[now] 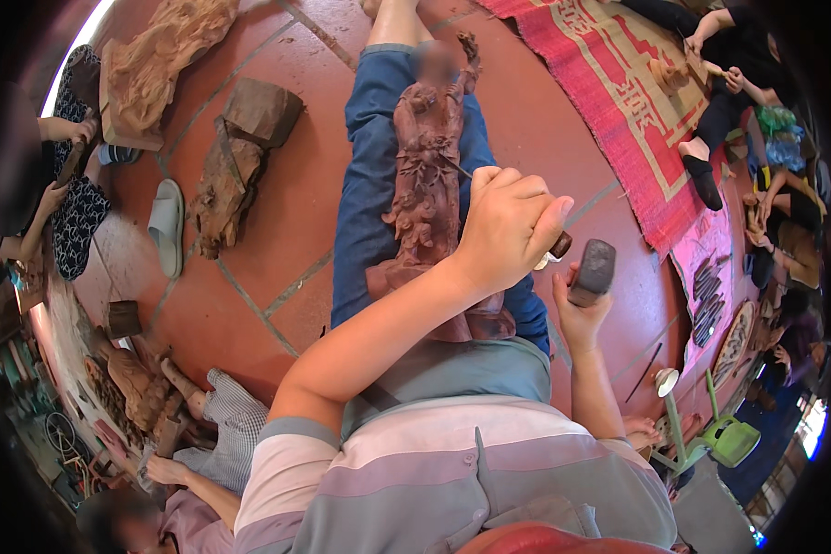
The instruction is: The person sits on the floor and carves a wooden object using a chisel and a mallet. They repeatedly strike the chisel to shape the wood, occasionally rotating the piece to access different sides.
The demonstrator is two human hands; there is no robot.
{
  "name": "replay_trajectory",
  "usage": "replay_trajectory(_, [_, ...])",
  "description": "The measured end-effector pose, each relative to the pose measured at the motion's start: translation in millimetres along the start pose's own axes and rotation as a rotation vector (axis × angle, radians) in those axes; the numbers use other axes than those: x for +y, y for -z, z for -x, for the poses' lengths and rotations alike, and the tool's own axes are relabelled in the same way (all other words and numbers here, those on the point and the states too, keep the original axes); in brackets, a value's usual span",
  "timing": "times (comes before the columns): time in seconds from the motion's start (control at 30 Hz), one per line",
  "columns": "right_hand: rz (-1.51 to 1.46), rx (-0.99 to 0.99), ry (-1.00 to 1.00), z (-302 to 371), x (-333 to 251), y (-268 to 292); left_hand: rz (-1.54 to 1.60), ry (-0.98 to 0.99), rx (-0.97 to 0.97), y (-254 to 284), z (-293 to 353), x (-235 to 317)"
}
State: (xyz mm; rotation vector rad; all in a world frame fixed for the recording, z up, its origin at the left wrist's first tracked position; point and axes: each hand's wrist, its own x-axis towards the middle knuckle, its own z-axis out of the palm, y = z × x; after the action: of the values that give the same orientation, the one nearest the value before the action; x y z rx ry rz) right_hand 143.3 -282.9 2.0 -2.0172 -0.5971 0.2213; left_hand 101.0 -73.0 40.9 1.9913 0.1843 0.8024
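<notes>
A reddish-brown carved wooden statue [427, 185] of a robed figure lies along my lap and blue-trousered legs, its base toward me. My left hand [512, 226] is closed in a fist around a chisel [560, 245]. The handle's brown end sticks out by the thumb, and the thin blade points to the statue's middle, where contact is hard to make out. Just right of that fist, my right hand [584, 309] grips a dark, block-shaped mallet [593, 270], held up and apart from the chisel.
Wood blocks [263, 113], a grey slipper [166, 226] and a large carved piece [162, 55] lie left on the tiled floor [295, 194]. A red patterned mat [609, 102], several tools [706, 300] and a green lamp [734, 441] are right. Other people sit on both sides.
</notes>
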Motion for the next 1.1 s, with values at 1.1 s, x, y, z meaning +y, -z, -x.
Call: replay_trajectory(1.1, [-0.099,-0.238,-0.041,22,7,2,-0.513,0.717,-0.824,101,11,62])
